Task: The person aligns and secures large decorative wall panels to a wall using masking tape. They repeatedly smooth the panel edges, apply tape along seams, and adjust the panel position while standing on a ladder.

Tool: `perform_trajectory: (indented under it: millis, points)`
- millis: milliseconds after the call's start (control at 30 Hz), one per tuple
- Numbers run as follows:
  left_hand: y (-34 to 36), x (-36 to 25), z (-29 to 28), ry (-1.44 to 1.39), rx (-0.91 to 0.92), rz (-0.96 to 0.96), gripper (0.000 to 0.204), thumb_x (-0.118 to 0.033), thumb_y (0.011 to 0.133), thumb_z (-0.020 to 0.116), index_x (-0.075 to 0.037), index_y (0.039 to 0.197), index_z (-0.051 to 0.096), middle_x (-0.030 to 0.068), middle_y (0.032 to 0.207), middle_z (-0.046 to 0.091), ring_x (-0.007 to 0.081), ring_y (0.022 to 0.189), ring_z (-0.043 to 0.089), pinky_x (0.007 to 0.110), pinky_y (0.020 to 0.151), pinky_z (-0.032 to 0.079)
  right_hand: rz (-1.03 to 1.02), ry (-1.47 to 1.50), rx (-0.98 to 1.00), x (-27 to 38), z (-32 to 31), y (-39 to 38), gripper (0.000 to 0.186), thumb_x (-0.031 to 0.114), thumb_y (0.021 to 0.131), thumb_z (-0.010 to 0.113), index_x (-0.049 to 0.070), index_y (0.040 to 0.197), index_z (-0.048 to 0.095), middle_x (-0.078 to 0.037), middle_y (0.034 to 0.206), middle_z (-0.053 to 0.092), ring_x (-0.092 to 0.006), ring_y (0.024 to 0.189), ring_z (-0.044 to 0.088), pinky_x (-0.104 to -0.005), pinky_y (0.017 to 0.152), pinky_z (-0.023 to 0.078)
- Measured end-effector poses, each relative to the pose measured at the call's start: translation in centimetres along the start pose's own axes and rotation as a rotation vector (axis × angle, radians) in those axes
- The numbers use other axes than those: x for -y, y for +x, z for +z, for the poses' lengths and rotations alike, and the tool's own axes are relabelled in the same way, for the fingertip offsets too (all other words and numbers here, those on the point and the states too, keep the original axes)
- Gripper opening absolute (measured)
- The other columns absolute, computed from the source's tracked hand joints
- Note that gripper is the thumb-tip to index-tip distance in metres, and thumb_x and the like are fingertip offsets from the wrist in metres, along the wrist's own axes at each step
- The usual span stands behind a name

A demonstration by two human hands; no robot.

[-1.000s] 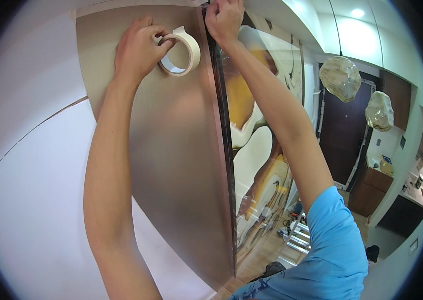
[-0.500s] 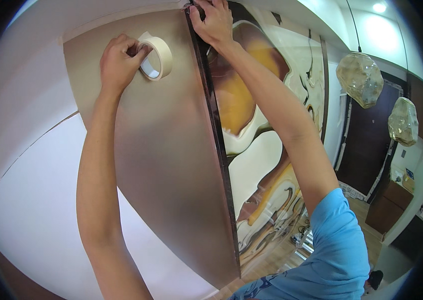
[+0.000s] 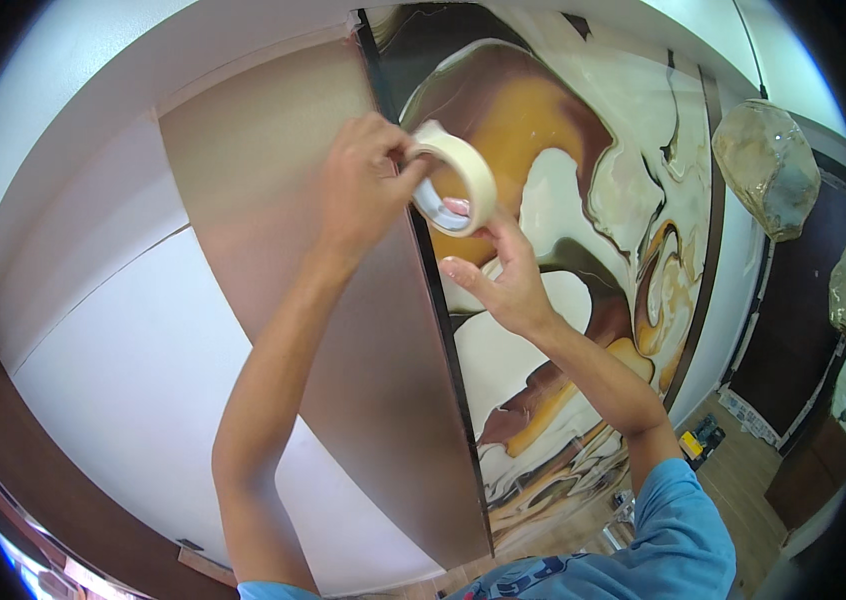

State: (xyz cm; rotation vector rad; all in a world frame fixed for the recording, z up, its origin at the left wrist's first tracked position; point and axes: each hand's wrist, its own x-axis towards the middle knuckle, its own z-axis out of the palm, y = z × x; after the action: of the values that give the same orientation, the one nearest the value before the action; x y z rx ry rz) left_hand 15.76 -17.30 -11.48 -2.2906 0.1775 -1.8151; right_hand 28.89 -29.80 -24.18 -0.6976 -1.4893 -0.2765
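Note:
My left hand pinches a roll of cream masking tape at its upper left, in front of the dark vertical trim. My right hand is just below the roll, thumb and fingers spread; its fingertips reach behind or into the ring, and I cannot tell whether they touch it. Left of the trim is a beige-brown board; right of it stands a glossy panel with swirled white, ochre, brown and black patterns.
A white wall and overhead ledge bend round the left. At right are glass pendant lamps, a dark door, a wooden cabinet, and tools on the wooden floor.
My right hand has come down from the top of the trim to below the tape. My left hand has moved right with the roll. The view has shifted, showing more overhead ledge.

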Motion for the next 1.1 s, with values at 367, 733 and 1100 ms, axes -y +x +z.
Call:
perform_trajectory:
  millis: [367, 733, 1100]
  points:
    - [1.3, 0.6, -0.6, 0.065, 0.158, 0.280, 0.044, -0.040, 0.098, 0.069, -0.007, 0.126, 0.069, 0.0169, 0.114, 0.066, 0.0361, 0.106, 0.061, 0.046, 0.094, 0.050, 0.155, 0.022, -0.238, -1.4, -9.8, -13.8, 0.029, 0.008, 0.100, 0.070, 0.000, 0.127, 0.064, -0.010, 0.122, 0.065, -0.0161, 0.107, 0.063, -0.0320, 0.093, 0.050]
    - [14.4, 13.0, -3.0, 0.847, 0.178, 0.326, 0.079, -0.005, 0.088, 0.063, -0.031, 0.160, 0.045, 0.0115, 0.146, 0.057, 0.0373, 0.139, 0.052, 0.049, 0.121, 0.040, 1.227, -0.501, -0.453, 0.6, -15.1, -60.4, 0.029, 0.026, 0.098, 0.073, -0.003, 0.102, 0.070, -0.009, 0.088, 0.069, -0.0171, 0.082, 0.062, -0.0369, 0.074, 0.050]
    - [13.2, 13.4, -4.3, 0.805, 0.227, 0.248, 0.077, -0.001, 0.084, 0.064, -0.026, 0.156, 0.051, 0.0097, 0.144, 0.058, 0.0339, 0.135, 0.053, 0.048, 0.115, 0.044, 1.388, -0.610, -0.468, 2.0, -19.8, -69.7, 0.029, 0.024, 0.097, 0.074, -0.004, 0.101, 0.070, -0.015, 0.086, 0.069, -0.0239, 0.078, 0.063, -0.0405, 0.073, 0.049]
